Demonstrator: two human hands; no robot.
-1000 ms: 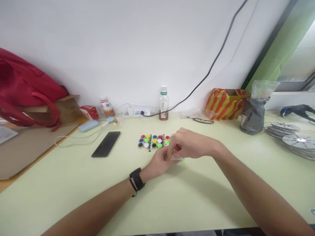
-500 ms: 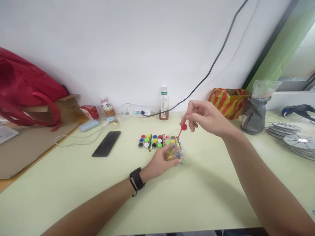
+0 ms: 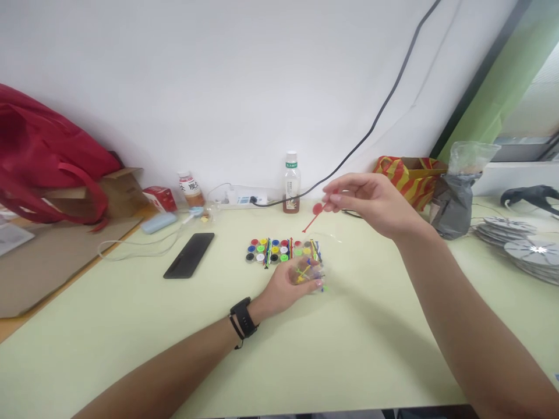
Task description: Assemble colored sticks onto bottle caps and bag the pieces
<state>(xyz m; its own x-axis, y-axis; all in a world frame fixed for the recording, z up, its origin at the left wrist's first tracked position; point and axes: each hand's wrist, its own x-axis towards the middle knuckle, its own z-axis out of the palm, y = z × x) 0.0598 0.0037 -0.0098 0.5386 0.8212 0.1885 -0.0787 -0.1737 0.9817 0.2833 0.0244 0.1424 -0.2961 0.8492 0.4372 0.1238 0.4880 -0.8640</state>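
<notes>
My right hand point(image 3: 364, 201) pinches a thin red plastic stick with a round red disc point(image 3: 317, 208) near its upper end, held above the table with its tip pointing down left. My left hand point(image 3: 290, 284) is wrapped round a clear plastic container point(image 3: 315, 272) with small yellow, blue and green sticks in it. Touching or just behind that container is a row of clear packs of coloured round caps point(image 3: 274, 249), with bundles of coloured sticks point(image 3: 267, 254) between them. My fingers partly hide the container.
A black phone point(image 3: 188, 256) lies left of the packs. At the wall stand a tea bottle point(image 3: 291, 189), a power strip point(image 3: 248, 199) with a black cable, and another bottle point(image 3: 191, 189). A striped bag point(image 3: 406, 177), a grey bag point(image 3: 452, 206) and stacked discs point(image 3: 530, 253) are on the right.
My right hand has lifted the red stick up and away from the container, and the stick's tip is now clear of it. My left hand stays on the container.
</notes>
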